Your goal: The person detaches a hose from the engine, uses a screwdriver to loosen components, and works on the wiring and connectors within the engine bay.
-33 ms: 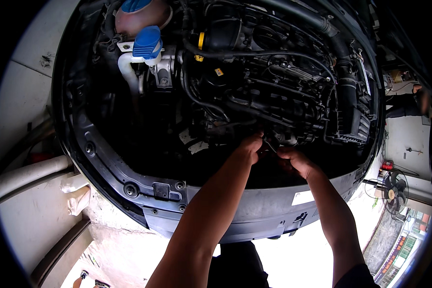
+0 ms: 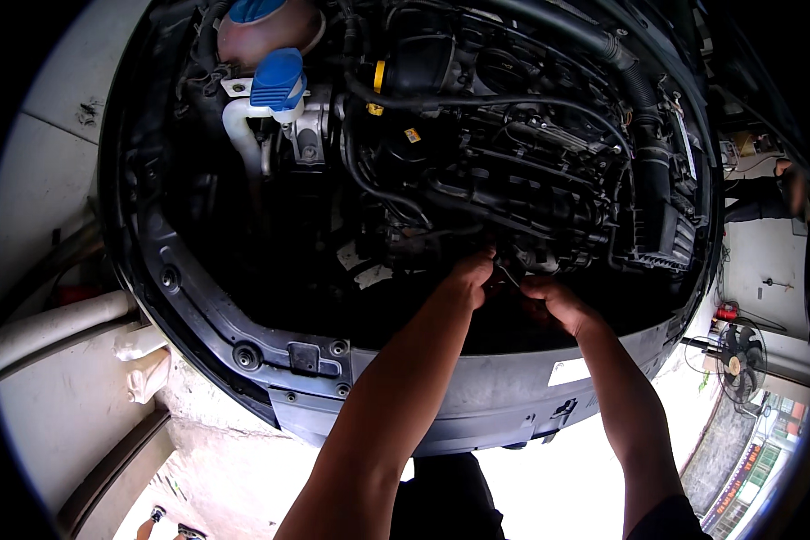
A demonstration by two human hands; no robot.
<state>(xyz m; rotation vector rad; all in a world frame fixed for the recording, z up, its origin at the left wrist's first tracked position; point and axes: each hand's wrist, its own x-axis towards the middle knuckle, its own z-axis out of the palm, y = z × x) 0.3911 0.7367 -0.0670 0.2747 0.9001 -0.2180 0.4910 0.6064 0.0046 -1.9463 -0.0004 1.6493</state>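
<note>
Both my arms reach over the front panel of a car into its engine bay. My left hand (image 2: 477,272) is closed at the front of the dark engine (image 2: 513,193), its fingertips against parts in shadow; what they grip, if anything, is hidden. To its right, my right hand (image 2: 553,300) is closed around the near end of a thin metal tool (image 2: 508,274), which slants up and left toward the left hand. The tool's far end is lost among the engine parts. Below both hands the bay is too dark to make out.
The grey front crossmember (image 2: 477,382) runs beneath my forearms. A blue-capped reservoir (image 2: 279,81) and a pinkish tank (image 2: 265,36) stand at the far left. A black air box (image 2: 666,238) sits at the right. Outside are a fan (image 2: 740,362) and another person's arm (image 2: 756,193).
</note>
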